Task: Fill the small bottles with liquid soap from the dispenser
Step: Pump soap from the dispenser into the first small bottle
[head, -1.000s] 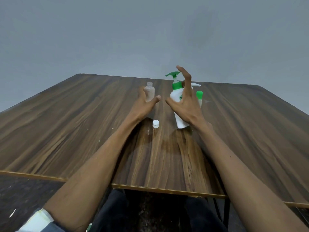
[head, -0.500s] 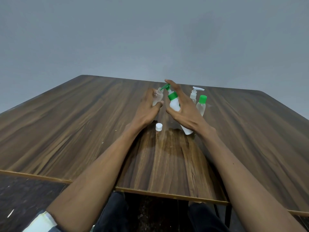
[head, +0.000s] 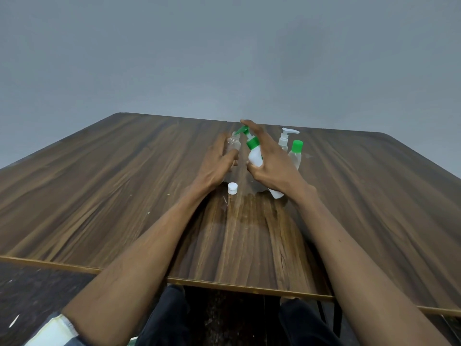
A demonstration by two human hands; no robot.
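Observation:
My right hand [head: 270, 166] grips the white soap dispenser [head: 255, 156] with its green pump head, tilted to the left; my forefinger lies along the top of the pump. The green nozzle sits over the mouth of a small clear bottle [head: 234, 143], which my left hand [head: 215, 166] holds upright just above the table. That bottle's white cap [head: 232, 188] lies on the wood below my hands. Whether soap is flowing is too small to tell.
Behind my right hand stand a small clear bottle with a white pump [head: 285, 139] and a small clear bottle with a green cap [head: 295, 154]. The brown wooden table [head: 124, 196] has its near edge above my lap. A grey wall rises behind.
The dispenser has tilted from upright toward the left, its nozzle coming down onto the small bottle's mouth. My left hand has lifted the bottle slightly to meet it.

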